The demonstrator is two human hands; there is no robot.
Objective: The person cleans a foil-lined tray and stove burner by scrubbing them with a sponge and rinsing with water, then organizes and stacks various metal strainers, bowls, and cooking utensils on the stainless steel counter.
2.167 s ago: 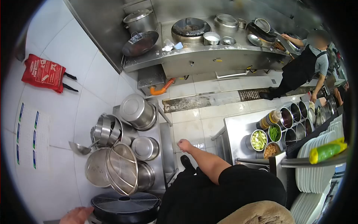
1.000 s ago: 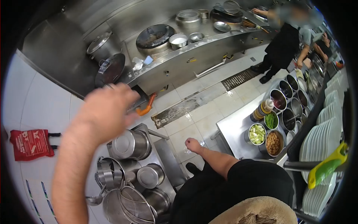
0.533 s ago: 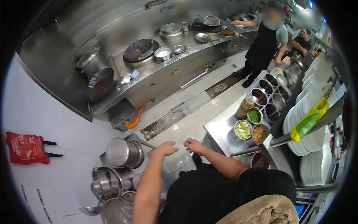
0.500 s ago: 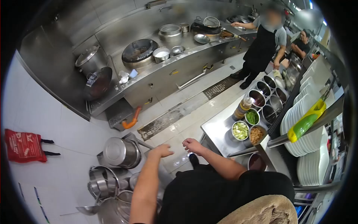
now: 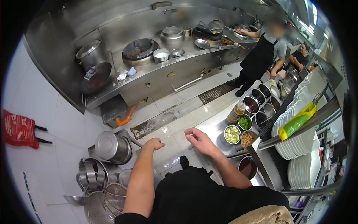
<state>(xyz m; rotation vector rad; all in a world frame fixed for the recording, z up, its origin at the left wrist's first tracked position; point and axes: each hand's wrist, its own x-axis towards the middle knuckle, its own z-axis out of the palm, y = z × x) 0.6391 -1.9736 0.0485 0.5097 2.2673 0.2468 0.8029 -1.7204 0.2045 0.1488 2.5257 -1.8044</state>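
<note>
Over the tiled floor, my left hand [image 5: 153, 144] hangs in the air with its fingers loosely stretched and nothing in them. It is nearest to a lidded steel pot [image 5: 112, 148] on the left. My right hand [image 5: 201, 141] is raised beside the steel counter [image 5: 213, 128], fingers slightly bent and apart, holding nothing. Close to it stand a container of chopped pale green vegetable [image 5: 232, 134], a container of green pieces [image 5: 244, 122], one of brown nuts or beans [image 5: 247, 139], and a sauce bottle [image 5: 236, 113].
A wok range [image 5: 140, 52] with pots runs along the back wall. Another person [image 5: 261, 56] stands there, one hand on a strainer [image 5: 216, 26]. Stacked white plates [image 5: 304, 171] fill the right shelf. Steel pots and a ladle [image 5: 76, 200] lie at lower left; a red bag [image 5: 18, 128] hangs left.
My right hand has opened more and moved slightly right. My left hand has shifted a little left and up. The other person now grips the strainer's handle. The view has turned slightly.
</note>
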